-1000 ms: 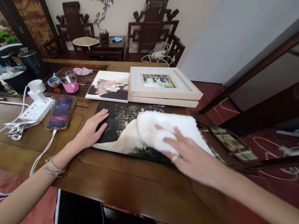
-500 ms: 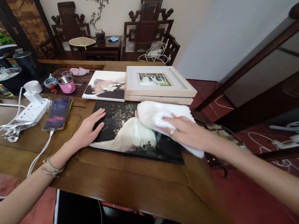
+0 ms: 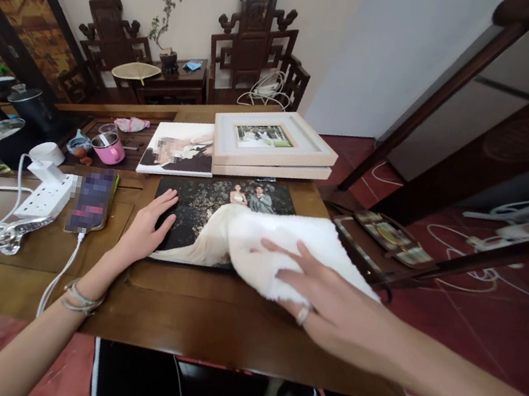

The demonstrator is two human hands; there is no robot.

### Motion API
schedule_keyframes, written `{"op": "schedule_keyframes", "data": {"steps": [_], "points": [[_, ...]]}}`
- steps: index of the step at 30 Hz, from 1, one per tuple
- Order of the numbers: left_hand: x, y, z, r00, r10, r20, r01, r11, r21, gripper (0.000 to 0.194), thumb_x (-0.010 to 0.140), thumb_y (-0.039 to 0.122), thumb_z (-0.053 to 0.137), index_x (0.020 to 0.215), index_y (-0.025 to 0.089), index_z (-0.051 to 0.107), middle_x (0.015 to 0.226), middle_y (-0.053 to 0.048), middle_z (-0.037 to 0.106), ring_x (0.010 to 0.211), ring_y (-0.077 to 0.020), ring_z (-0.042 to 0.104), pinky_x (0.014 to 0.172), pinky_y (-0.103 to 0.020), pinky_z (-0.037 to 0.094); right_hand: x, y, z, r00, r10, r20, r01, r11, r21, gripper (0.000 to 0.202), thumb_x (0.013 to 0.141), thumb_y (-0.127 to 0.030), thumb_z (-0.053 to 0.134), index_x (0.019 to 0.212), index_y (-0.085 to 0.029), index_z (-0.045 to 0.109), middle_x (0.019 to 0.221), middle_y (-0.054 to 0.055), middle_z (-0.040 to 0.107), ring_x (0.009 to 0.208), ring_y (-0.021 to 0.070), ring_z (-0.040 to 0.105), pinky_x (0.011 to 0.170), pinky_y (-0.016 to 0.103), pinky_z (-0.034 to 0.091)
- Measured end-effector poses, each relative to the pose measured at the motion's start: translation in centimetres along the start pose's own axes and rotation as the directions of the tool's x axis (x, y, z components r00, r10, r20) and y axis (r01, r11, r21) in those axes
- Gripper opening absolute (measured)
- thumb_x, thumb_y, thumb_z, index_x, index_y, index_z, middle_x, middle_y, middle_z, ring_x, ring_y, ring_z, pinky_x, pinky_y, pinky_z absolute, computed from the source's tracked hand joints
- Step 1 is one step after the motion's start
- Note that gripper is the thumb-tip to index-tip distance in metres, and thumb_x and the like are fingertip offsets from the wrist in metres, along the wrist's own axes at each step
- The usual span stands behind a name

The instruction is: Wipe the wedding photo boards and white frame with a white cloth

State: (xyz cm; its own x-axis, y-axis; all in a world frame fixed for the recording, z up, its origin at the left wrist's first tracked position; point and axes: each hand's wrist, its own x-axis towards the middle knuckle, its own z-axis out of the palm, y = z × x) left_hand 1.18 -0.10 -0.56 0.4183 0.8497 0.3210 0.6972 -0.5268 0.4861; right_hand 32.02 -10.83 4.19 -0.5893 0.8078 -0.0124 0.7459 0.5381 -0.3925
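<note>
Fluffy white cloth covers the right part of a flat, dark rectangular photo, mid-frame on my brown wood table; smooth wood runs below to the front edge, pale frames sit just above. My left hand lies flat on the photo's left end; right hand, fingers spread, rests on the cloth, grip I can't tell.

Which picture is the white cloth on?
The dark print under the left hand; the cloth touches neither the pale-framed photo nor the white-edged print behind it.
</note>
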Motion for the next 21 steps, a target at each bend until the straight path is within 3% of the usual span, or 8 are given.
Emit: {"op": "schedule_keyframes", "data": {"steps": [3, 5, 11, 14, 17, 21], "points": [[0.0, 0.0, 0.0, 1.0, 0.004, 0.003, -0.004, 1.0, -0.001, 0.043, 0.093, 0.032, 0.043, 0.128, 0.011, 0.054, 0.142, -0.014, 0.048, 0.136, -0.0238, 0.04, 0.114, -0.046, 0.03, -0.4, -1.0, 0.3, 0.999, -0.042, 0.028, 0.042, 0.999, 0.014, 0.03, 0.085, -0.019, 0.041, 0.103, -0.02, 0.065, 0.141, 0.011, 0.049, 0.132, 0.033, 0.038, 0.108, 0.059, 0.027], [0.0, 0.1, 0.0, 1.0, 0.003, 0.003, -0.003, 1.0, 0.001, 0.043, 0.093, 0.032, 0.043, 0.128, 0.011, 0.055, 0.142, -0.014, 0.048, 0.135, -0.0241, 0.04, 0.113, -0.047, 0.03, 0.6, -0.1, 0.2, 1.0, 0.002, -0.023, -0.002, 1.0, -0.01, 0.032, 0.087, -0.022, 0.039, 0.106, -0.02, 0.064, 0.136, 0.012, 0.053, 0.128, 0.0347, 0.043, 0.104, 0.057, 0.034], [0.0, 0.0, -0.1, 1.0, -0.005, -0.002, 0.005, 1.0, -0.013, 0.043, 0.093, 0.032, 0.044, 0.127, 0.01, 0.055, 0.141, -0.015, 0.049, 0.135, -0.0236, 0.04, 0.114, -0.044, 0.031, 6.4, 7.3, -1.9, 0.992, 0.082, -0.1, -0.091, 0.992, -0.091, 0.034, 0.09, -0.03, 0.034, 0.103, -0.019, 0.064, 0.102, 0.012, 0.066, 0.106, 0.0347, 0.057, 0.088, 0.051, 0.046], [0.0, -0.1, -0.1, 1.0, -0.002, -0.003, 0.001, 1.0, -0.021, 0.043, 0.093, 0.032, 0.044, 0.127, 0.01, 0.055, 0.141, -0.015, 0.049, 0.136, -0.0235, 0.04, 0.114, -0.044, 0.03, 8.2, 9.3, -2.8, 0.991, 0.079, -0.105, -0.088, 0.992, -0.09, 0.034, 0.091, -0.033, 0.035, 0.102, -0.018, 0.063, 0.094, 0.011, 0.066, 0.094, 0.0316, 0.061, 0.082, 0.046, 0.048], [-0.1, -0.1, -0.1, 1.0, 0.0, -0.006, 0.0, 1.0, -0.02, 0.042, 0.093, 0.032, 0.044, 0.128, 0.012, 0.055, 0.141, -0.014, 0.049, 0.136, -0.0233, 0.04, 0.114, -0.045, 0.031, 7.7, 8.6, -2.4, 0.99, 0.071, -0.123, -0.081, 0.994, -0.074, 0.032, 0.09, -0.032, 0.035, 0.096, -0.02, 0.064, 0.099, 0.011, 0.068, 0.101, 0.0332, 0.059, 0.086, 0.049, 0.046], [-0.1, 0.0, -0.1, 1.0, -0.002, -0.006, 0.002, 1.0, -0.015, 0.043, 0.093, 0.032, 0.044, 0.128, 0.01, 0.055, 0.141, -0.015, 0.049, 0.136, -0.0229, 0.04, 0.114, -0.044, 0.031, 3.5, 5.5, -0.1, 0.988, 0.042, -0.148, -0.045, 0.999, -0.019, 0.027, 0.088, -0.032, 0.04, 0.091, -0.023, 0.064, 0.132, 0.009, 0.057, 0.128, 0.0376, 0.042, 0.097, 0.057, 0.04]]}}
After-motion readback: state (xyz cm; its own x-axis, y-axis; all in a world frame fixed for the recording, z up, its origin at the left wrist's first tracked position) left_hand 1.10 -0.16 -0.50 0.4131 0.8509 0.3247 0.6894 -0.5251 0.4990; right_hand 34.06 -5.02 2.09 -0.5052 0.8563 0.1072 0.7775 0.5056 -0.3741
